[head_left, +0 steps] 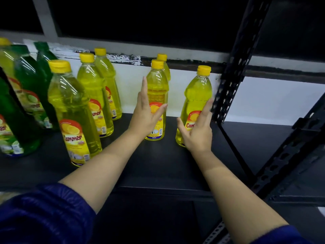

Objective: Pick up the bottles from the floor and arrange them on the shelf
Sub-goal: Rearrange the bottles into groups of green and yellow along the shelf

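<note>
Reaching over the shelf (158, 166), I have both hands spread with straight fingers and gripping nothing: the left hand (146, 110) lies against the middle yellow bottle (157, 95), the right hand (198, 131) against the right yellow bottle (197, 103) just inside the black upright (233, 67). Both bottles stand upright, long axis vertical, directly ahead of the palms. I judge the right one, apart from the row, needs nudging left.
</note>
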Tool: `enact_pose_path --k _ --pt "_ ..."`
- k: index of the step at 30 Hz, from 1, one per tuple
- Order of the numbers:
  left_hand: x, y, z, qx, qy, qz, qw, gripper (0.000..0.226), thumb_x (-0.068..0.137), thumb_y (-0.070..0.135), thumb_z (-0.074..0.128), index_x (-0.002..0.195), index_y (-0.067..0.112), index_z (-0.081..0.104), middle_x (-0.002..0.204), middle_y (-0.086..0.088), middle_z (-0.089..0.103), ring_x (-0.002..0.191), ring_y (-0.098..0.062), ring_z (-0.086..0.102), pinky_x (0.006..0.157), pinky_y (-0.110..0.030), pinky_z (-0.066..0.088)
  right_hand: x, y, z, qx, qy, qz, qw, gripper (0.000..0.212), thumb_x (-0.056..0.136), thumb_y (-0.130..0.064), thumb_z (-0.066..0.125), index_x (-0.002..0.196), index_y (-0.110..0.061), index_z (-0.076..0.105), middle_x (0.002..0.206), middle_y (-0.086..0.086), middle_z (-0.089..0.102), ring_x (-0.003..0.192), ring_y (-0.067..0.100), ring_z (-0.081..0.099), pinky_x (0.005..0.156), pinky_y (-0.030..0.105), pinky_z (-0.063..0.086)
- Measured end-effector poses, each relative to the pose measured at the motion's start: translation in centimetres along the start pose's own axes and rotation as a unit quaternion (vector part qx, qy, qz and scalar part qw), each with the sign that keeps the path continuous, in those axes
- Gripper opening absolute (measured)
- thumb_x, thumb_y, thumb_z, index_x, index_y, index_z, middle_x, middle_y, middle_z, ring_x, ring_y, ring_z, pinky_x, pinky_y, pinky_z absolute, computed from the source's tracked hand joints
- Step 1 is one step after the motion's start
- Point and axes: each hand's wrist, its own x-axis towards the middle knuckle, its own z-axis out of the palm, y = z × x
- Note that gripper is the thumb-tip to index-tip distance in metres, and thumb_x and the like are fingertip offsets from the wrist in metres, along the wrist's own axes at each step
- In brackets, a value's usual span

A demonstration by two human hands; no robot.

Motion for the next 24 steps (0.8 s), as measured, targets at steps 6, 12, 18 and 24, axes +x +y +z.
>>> enact_pose_path --k 6,12,18,24 --pt "-1.3 -1.4 0.5 0.035 -0.010 0.034 0.999 0.087 0.104 0.043 0.055 0.162 0.028 -0.008 0.151 -0.015 0.035 0.134 -0.022 0.051 0.096 -0.023 0.045 -0.3 -1.4 1.2 -0.022 -0.004 -0.035 0.999 0.118 0.090 -0.056 0.075 0.159 -0.044 -0.020 0.134 0.011 0.050 0.094 0.036 0.066 0.072 0.046 0.055" --pt "-0.6 -1.9 0.3 0.046 -0.009 0.037 0.998 0.085 0.105 0.046 0.050 0.159 0.036 -0.015 0.147 -0.015 0.036 0.122 -0.021 0.058 0.095 -0.032 0.054 -0.4 -1.7 0.7 -0.017 -0.028 -0.022 0.999 0.116 0.092 -0.056 0.073 0.154 -0.049 -0.024 0.136 0.011 0.047 0.095 0.036 0.064 0.074 0.044 0.052" --pt "-0.2 -2.3 0.1 0.022 -0.042 0.036 0.998 0.084 0.106 0.044 0.050 0.158 0.037 -0.015 0.146 -0.013 0.035 0.121 -0.020 0.059 0.094 -0.032 0.055 -0.5 -1.8 0.8 -0.012 -0.029 -0.022 0.999 0.113 0.093 -0.056 0.072 0.154 -0.049 -0.024 0.137 0.013 0.047 0.095 0.036 0.065 0.076 0.045 0.054" --pt "-0.1 -2.3 0.0 0.001 -0.060 0.026 0.998 0.083 0.106 0.042 0.050 0.158 0.034 -0.014 0.149 -0.014 0.033 0.124 -0.007 0.048 0.097 -0.025 0.047 -0.5 -1.8 0.8 -0.013 -0.034 -0.021 0.999 0.114 0.093 -0.057 0.071 0.153 -0.050 -0.025 0.138 0.013 0.046 0.094 0.036 0.066 0.072 0.039 0.048"
